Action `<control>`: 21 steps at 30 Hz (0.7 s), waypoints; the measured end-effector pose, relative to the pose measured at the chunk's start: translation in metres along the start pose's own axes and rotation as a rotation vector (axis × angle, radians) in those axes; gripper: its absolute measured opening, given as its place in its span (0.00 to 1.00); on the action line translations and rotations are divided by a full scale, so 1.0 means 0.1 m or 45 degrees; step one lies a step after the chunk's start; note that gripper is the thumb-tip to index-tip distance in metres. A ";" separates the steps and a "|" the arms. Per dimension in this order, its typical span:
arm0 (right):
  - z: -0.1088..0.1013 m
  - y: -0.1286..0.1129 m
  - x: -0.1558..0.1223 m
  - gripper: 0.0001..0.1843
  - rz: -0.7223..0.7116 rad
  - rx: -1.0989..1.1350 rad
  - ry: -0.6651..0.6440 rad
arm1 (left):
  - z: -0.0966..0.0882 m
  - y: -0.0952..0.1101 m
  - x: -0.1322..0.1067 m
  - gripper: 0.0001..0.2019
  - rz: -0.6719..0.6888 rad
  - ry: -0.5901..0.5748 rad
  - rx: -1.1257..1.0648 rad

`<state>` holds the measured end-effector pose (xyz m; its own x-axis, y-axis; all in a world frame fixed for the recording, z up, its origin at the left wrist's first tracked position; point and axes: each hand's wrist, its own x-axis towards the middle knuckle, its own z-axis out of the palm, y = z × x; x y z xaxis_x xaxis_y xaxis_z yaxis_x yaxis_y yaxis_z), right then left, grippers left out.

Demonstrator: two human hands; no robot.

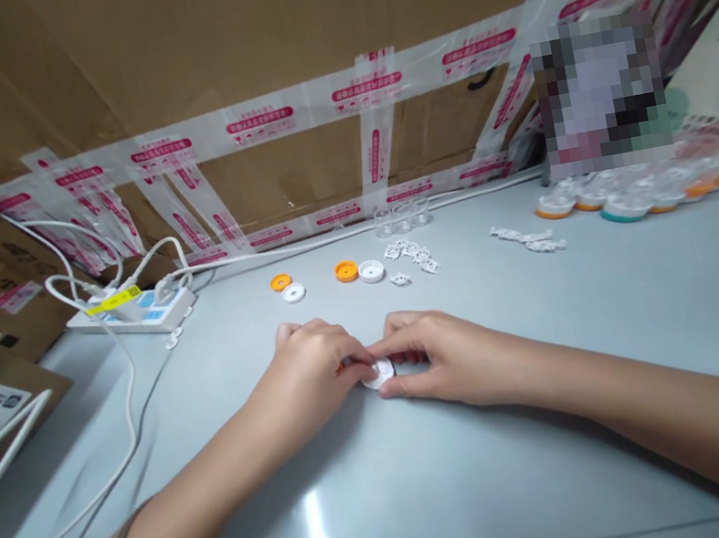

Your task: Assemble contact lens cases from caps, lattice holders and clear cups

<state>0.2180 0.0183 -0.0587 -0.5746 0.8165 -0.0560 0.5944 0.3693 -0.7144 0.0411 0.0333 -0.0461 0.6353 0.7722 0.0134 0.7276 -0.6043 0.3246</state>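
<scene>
Both hands meet at the middle of the grey table (441,496). My left hand (311,366) and my right hand (437,355) are closed in a pinch on a small white round cap (379,373) held between their fingertips; a bit of orange shows under my left fingers. Beyond them lie an orange ring (280,282), a white ring (293,294), an orange cap (346,271) and a white cap (371,271). Small white plastic pieces (409,255) are scattered just right of those.
A white power strip (131,314) with plugs and trailing cables sits at the left. Taped cardboard boxes (267,62) wall the back. Clear small cups (400,217) stand by the wall. More white pieces (528,239) and assembled orange and teal containers (639,196) lie at right.
</scene>
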 end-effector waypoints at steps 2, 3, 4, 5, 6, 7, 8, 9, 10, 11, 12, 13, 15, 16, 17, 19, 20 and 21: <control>0.00 0.00 0.00 0.09 -0.017 -0.001 0.002 | -0.01 0.01 0.01 0.06 0.071 -0.011 0.061; 0.00 0.00 0.01 0.09 -0.020 -0.007 0.002 | -0.02 0.00 0.01 0.06 0.117 -0.017 0.089; 0.00 0.00 0.01 0.08 -0.022 -0.011 0.001 | -0.02 0.00 0.01 0.06 0.164 -0.020 0.117; 0.00 0.01 0.02 0.08 -0.023 -0.015 0.000 | -0.03 -0.01 0.00 0.07 0.207 -0.019 0.144; 0.00 0.01 0.02 0.08 -0.021 -0.015 0.001 | -0.03 -0.02 0.00 0.07 0.247 -0.006 0.168; 0.00 0.01 0.02 0.08 -0.020 -0.012 0.002 | -0.03 -0.04 -0.01 0.08 0.286 0.011 0.188; 0.00 0.02 0.03 0.09 -0.020 -0.004 0.004 | -0.04 -0.05 -0.02 0.09 0.321 0.028 0.200; 0.00 0.03 0.03 0.09 -0.020 0.004 0.005 | -0.04 -0.06 -0.02 0.09 0.352 0.043 0.203; 0.00 0.03 0.03 0.10 -0.020 0.015 0.007 | -0.04 -0.07 -0.03 0.09 0.379 0.060 0.197; 0.00 0.04 0.03 0.09 -0.021 0.029 0.008 | -0.05 -0.08 -0.04 0.09 0.400 0.077 0.185; 0.00 0.05 0.03 0.09 -0.026 0.042 0.008 | -0.05 -0.09 -0.05 0.08 0.414 0.092 0.172; 0.00 0.06 0.02 0.08 -0.030 0.052 0.010 | -0.05 -0.10 -0.05 0.08 0.419 0.106 0.161; 0.00 0.08 0.02 0.06 -0.032 0.069 0.018 | -0.04 -0.11 -0.06 0.08 0.420 0.133 0.144; 0.00 0.09 0.02 0.05 -0.032 0.072 0.023 | -0.04 -0.11 -0.07 0.08 0.419 0.140 0.141; 0.01 0.10 0.02 0.05 -0.031 0.073 0.027 | -0.03 -0.11 -0.07 0.08 0.422 0.146 0.144; 0.01 0.11 0.02 0.05 -0.034 0.074 0.040 | -0.02 -0.12 -0.08 0.09 0.441 0.163 0.172; 0.01 0.11 0.02 0.05 -0.038 0.072 0.043 | -0.01 -0.12 -0.08 0.09 0.457 0.171 0.192; 0.01 0.11 0.03 0.05 -0.040 0.071 0.044 | -0.01 -0.12 -0.08 0.09 0.474 0.179 0.212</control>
<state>0.2222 0.0238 -0.0672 -0.5721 0.8201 -0.0093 0.5434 0.3705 -0.7533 0.0268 0.0343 -0.0494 0.8293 0.5079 0.2330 0.4947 -0.8612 0.1165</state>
